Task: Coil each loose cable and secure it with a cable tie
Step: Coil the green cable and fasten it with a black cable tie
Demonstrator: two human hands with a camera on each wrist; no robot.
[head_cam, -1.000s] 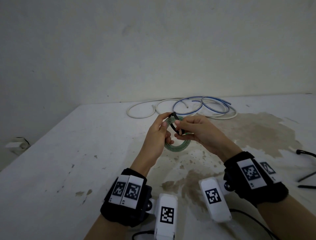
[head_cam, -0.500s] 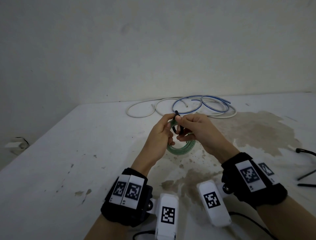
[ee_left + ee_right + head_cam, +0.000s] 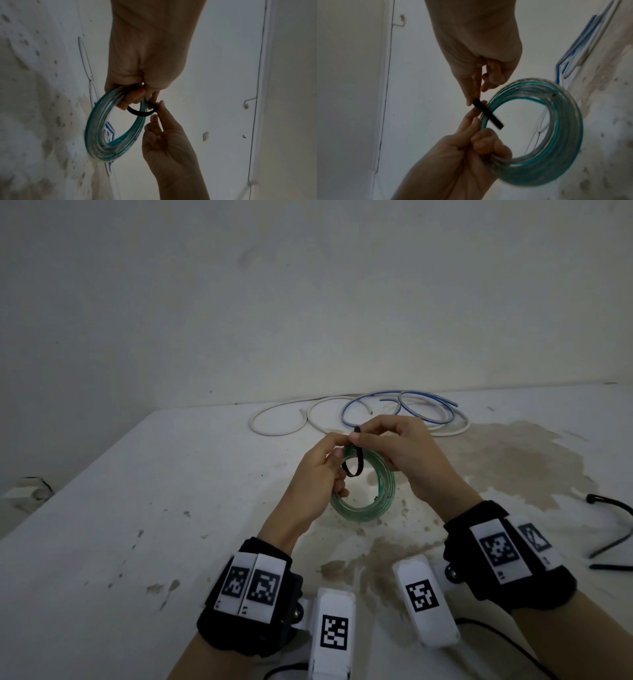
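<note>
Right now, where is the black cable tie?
In the head view the black cable tie loops around the green coil above mid-table, pinched between the left hand and right hand.

The green cable coil (image 3: 563, 142) smears with motion blur at its 5 o'clock rim — single turns cannot be told apart. The left hand (image 3: 317, 470) hides the coil's 9 o'clock arc. The black cables (image 3: 613, 529) at the table's 3 o'clock edge are cut off.
</note>
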